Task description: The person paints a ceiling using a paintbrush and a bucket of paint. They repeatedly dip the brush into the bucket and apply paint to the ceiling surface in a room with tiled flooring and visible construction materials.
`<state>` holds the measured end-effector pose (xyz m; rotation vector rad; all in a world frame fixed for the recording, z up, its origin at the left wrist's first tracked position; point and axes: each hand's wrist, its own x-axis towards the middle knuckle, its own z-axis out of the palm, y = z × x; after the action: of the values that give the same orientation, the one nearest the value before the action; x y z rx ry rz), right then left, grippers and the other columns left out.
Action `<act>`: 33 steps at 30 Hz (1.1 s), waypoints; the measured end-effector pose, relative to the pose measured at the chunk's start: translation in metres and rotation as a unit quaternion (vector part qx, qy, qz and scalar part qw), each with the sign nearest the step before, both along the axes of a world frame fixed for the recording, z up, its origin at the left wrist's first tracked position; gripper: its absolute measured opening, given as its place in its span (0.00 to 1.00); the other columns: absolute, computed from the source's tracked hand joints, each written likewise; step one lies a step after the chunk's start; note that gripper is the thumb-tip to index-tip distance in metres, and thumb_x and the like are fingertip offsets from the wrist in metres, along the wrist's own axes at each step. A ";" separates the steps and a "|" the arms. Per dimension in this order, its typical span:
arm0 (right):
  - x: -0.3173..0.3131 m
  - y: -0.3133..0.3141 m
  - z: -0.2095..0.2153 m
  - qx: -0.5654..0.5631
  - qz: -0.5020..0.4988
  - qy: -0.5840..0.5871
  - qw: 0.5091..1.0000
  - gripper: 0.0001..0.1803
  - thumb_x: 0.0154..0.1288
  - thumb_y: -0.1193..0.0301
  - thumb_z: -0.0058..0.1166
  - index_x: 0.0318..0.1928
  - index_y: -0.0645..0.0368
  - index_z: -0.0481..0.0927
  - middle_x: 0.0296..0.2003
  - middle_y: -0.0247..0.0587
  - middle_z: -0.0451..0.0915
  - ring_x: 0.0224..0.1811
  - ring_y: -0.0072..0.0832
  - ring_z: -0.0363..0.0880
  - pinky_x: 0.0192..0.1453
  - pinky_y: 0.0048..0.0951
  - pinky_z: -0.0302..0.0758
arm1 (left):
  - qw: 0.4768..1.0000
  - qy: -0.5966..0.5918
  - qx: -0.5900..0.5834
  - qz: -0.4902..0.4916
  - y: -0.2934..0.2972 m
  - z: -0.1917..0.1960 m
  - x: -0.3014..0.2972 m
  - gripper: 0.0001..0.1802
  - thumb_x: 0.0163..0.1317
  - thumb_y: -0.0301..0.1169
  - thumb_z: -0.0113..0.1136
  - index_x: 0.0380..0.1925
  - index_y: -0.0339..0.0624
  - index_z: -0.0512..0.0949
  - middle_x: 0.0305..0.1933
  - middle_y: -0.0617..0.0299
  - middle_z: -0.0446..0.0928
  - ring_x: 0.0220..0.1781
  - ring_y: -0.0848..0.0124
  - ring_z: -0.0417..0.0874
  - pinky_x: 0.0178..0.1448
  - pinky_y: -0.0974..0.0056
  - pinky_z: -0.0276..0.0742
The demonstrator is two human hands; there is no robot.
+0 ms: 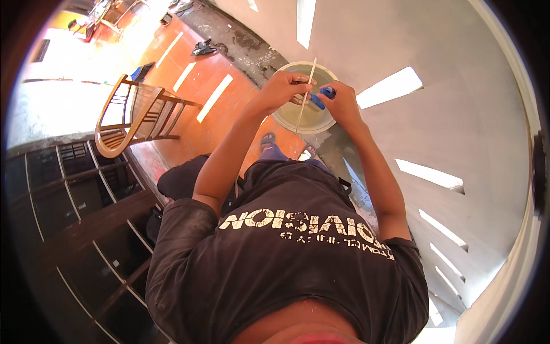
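My left hand [285,92] is closed, its thumb and fingers pinching a thin pale stick [301,114] that stands nearly upright in the view, tilted a little. Just to the right, my right hand [342,104] has its fingers bent around a small shiny blue object [327,92]. A blue part of it reaches toward the stick between the hands; its kind is too small to make out. Below both hands is a round pale tub [333,121] with cloudy, yellowish liquid in it.
To the left, a wooden chair [133,114] stands on orange floor tiles [189,109]. A pale wall [458,86] rises close on the right. A dark crumpled item [204,47] lies beyond the tub. Dark framed panels [74,189] are at lower left. My sandalled foot [268,139] is near the tub.
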<state>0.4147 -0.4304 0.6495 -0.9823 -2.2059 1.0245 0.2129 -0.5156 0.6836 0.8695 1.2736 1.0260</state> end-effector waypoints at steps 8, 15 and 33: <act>-0.008 0.014 -0.034 0.015 0.145 -0.091 0.985 0.10 0.58 0.71 0.66 0.35 0.66 0.82 0.31 0.54 0.82 0.34 0.52 0.82 0.40 0.45 0.76 | 0.997 -0.054 -0.001 0.058 -0.012 -0.006 0.033 0.18 0.69 0.34 0.63 0.53 0.34 0.82 0.45 0.60 0.83 0.44 0.75 0.83 0.46 0.67 0.84; -0.011 0.021 -0.041 0.018 0.186 -0.130 0.974 0.07 0.56 0.73 0.64 0.34 0.63 0.82 0.30 0.57 0.81 0.35 0.54 0.81 0.40 0.47 0.76 | 0.994 -0.070 -0.002 0.082 -0.007 -0.008 0.038 0.19 0.70 0.36 0.62 0.54 0.33 0.80 0.46 0.59 0.82 0.46 0.74 0.83 0.48 0.65 0.85; -0.011 0.030 -0.047 0.045 0.175 -0.137 0.974 0.11 0.55 0.70 0.68 0.32 0.66 0.83 0.30 0.59 0.82 0.36 0.56 0.81 0.41 0.49 0.76 | 0.991 -0.076 -0.011 0.106 -0.001 -0.014 0.035 0.18 0.71 0.34 0.61 0.55 0.34 0.80 0.41 0.60 0.83 0.44 0.73 0.85 0.48 0.63 0.85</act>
<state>0.4034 -0.4009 0.6025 -0.7449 -2.7007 0.9720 0.2476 -0.5168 0.6691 0.6356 1.2626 1.2203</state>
